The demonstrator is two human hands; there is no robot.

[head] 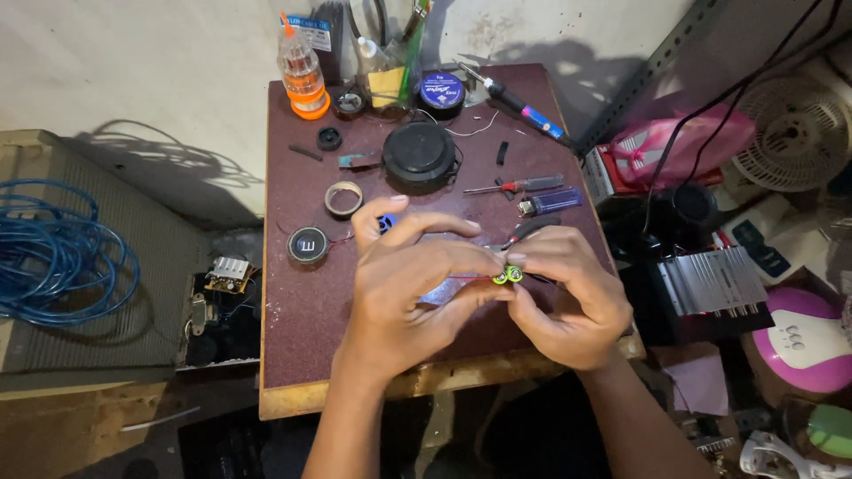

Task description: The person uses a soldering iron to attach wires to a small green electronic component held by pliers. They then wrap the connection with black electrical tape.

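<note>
Both hands point(497, 288) on green part point(508, 276)

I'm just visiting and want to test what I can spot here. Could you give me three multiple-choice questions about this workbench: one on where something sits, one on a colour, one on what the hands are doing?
1. Where is the orange bottle?
A. far left corner of the table
B. near edge by the hands
C. on the floor

2. What colour is the coiled cable left of the table?
A. red
B. blue
C. yellow

3. How is the small green part?
A. lying alone on the table
B. pinched between the left hand and right hand
C. inside the bottle

Answers: 1 A, it stands at the table's far left corner. 2 B, the loops are blue. 3 B, fingertips of both hands meet on it.
</note>
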